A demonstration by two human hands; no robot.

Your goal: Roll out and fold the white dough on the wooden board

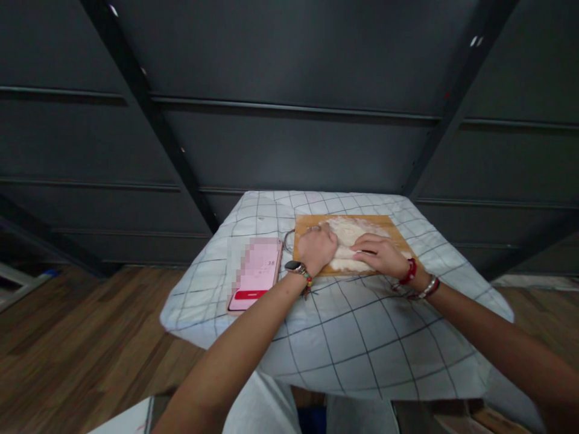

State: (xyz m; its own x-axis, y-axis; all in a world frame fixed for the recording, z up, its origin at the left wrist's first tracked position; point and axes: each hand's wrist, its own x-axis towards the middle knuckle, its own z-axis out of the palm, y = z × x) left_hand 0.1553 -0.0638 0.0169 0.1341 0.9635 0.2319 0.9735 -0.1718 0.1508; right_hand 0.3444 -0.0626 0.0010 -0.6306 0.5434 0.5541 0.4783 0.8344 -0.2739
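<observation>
A pale, floury dough [341, 256] lies on a wooden board [398, 226], with flour [353, 228] spread behind it. My left hand [319, 246] is closed like a fist at the dough's left end, and its curled fingers hide that part. At the right side, my right hand [380, 254] grips the dough's edge between bent fingers and thumb. A dark watch [295, 266] and a beaded bracelet are on my left wrist; red and silvery bracelets [425, 287] circle the right one.
A phone [257, 271] with a lit pink screen, partly blurred, lies left of the board. White checked cloth [353, 337] covers the small table. Behind stands a dark panelled wall [294, 144]. Wooden flooring [113, 313] shows at both sides.
</observation>
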